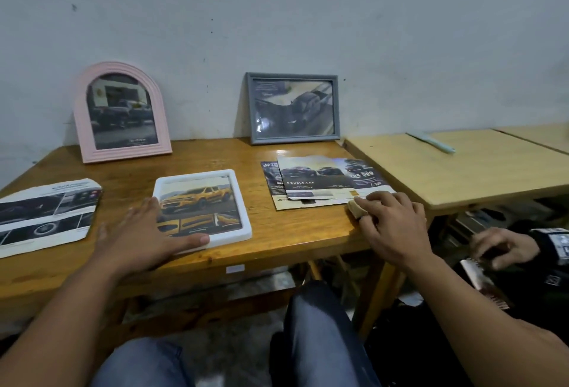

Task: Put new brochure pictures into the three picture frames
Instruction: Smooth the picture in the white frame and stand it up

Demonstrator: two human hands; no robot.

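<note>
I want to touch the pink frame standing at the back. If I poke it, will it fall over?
Probably, if poked near the top. The pink arched frame stands upright and tall on a narrow base near the wall, so it could tip. It looks rigid, not bendy. Its front reflects like glass, so it may be breakable; a gentle push low down would likely just slide it on the smooth wooden table.

The left hand [144, 232] lay flat, thumb on the white frame's [243, 226] near-left corner at the wooden table's [277, 242] near edge. The right hand [391, 220] pressed the brochure pages [320, 183] near the right edge. Pink [80, 128] and grey [294, 138] frames stood along the far edge.
</note>
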